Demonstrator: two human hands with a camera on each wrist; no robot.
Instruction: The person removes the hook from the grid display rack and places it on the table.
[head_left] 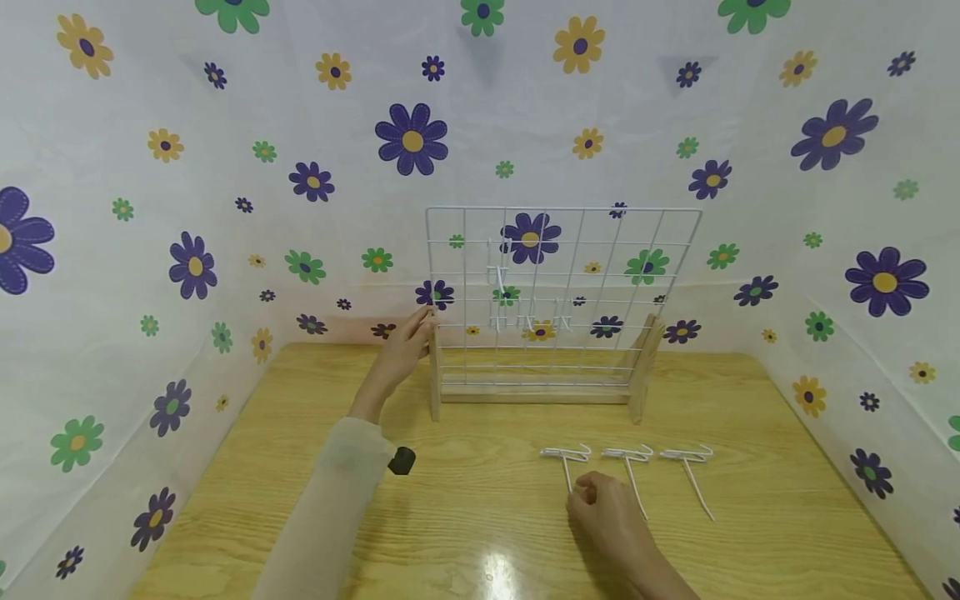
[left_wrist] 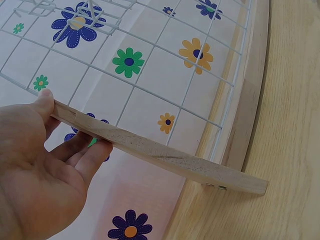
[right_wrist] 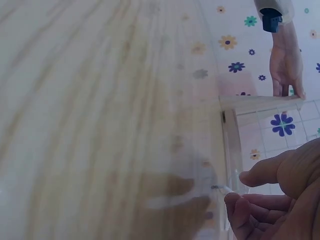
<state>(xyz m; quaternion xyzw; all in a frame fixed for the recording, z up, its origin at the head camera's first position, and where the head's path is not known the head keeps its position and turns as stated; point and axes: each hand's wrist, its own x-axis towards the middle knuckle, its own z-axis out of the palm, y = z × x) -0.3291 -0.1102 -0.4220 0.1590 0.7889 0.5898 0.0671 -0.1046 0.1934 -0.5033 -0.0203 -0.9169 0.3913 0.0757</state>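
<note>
A white wire grid panel [head_left: 562,292] stands upright in a wooden stand [head_left: 534,395] at the back of the table. My left hand [head_left: 411,337] holds the stand's left post [left_wrist: 150,150], thumb on one face and fingers on the other. Three white wire hooks lie in a row in front of the stand. My right hand [head_left: 600,508] is at the leftmost hook [head_left: 566,457], its curled fingertips [right_wrist: 250,177] pinching the near end of the shaft. The middle hook [head_left: 628,456] and the right hook [head_left: 686,456] lie untouched. A few more hooks [head_left: 498,275] hang on the grid.
The wooden table [head_left: 300,467] is enclosed on three sides by white cloth walls [head_left: 150,250] printed with flowers. A small black device [head_left: 402,460] sits on my left wrist. The stand's right post [head_left: 643,367] stands near the back right.
</note>
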